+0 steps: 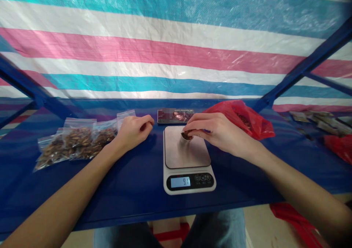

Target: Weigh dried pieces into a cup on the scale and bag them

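Note:
A white kitchen scale [189, 187] with a steel plate stands in front of me, and its display reads 9.1. On the plate is a small pale cup [186, 141] with brown dried pieces [188, 134] at its mouth. My right hand [207, 128] is over the cup, its fingertips pinched at these pieces; the fingers partly hide them. Left of the scale, my left hand [134, 130] rests on the blue table, its fingers curled closed with nothing visible in them. Beside its wrist lie clear zip bags [78, 139] filled with brown dried pieces.
A phone [175, 116] showing a picture lies behind the scale. To the right of it is an open red plastic bag [257, 125] with brown pieces inside. Blue metal frame bars [310, 64] slant up at both sides, before a striped plastic sheet [154, 50].

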`<action>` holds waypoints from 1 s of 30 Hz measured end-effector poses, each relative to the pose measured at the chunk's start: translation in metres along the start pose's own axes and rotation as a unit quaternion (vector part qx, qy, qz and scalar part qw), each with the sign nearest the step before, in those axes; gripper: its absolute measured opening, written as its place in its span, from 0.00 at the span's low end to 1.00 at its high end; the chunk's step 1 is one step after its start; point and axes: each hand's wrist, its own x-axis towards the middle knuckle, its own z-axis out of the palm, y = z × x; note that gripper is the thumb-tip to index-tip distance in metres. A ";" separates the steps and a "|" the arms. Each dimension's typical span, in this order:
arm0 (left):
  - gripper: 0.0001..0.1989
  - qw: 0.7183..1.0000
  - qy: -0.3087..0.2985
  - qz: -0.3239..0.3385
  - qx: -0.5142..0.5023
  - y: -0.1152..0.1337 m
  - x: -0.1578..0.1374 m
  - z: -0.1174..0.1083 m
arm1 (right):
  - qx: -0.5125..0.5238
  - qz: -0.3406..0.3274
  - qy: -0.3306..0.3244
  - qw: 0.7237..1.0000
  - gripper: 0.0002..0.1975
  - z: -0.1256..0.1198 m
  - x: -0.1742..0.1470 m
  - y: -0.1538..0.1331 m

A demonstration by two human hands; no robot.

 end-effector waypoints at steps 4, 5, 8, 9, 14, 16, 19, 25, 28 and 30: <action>0.12 1.000 0.001 0.003 0.004 0.000 0.000 0.000 | -0.013 -0.005 -0.001 1.000 0.12 0.000 0.002 -0.001; 0.12 1.000 0.000 0.004 0.004 0.000 0.000 0.000 | -0.017 -0.007 0.001 1.000 0.12 0.001 0.002 -0.001; 0.12 1.000 -0.001 0.005 0.006 0.000 -0.001 0.000 | -0.019 -0.012 -0.001 1.000 0.12 0.003 0.003 -0.001; 0.12 1.000 0.000 0.006 0.007 0.000 -0.001 0.000 | -0.017 -0.012 -0.004 1.000 0.12 0.003 0.003 -0.001; 0.13 1.000 0.003 0.011 0.007 -0.001 -0.001 0.001 | -0.006 -0.014 -0.021 1.000 0.12 0.002 0.003 0.000; 0.13 1.000 0.004 0.010 0.011 -0.002 -0.001 0.001 | -0.005 -0.014 -0.026 1.000 0.11 0.001 0.003 0.000; 0.12 1.000 -0.001 0.008 0.013 -0.002 -0.001 0.001 | -0.010 -0.015 -0.025 1.000 0.10 0.000 0.004 -0.001; 0.12 1.000 0.002 0.013 0.010 -0.001 0.000 0.000 | -0.003 -0.019 -0.008 1.000 0.11 -0.007 0.003 0.001; 0.12 1.000 0.007 0.018 0.008 -0.001 0.000 0.000 | -0.008 0.006 0.062 0.998 0.12 -0.012 -0.004 0.003; 0.13 1.000 0.012 0.022 0.010 -0.001 0.000 0.000 | -0.015 0.029 0.124 0.992 0.11 -0.014 -0.010 0.002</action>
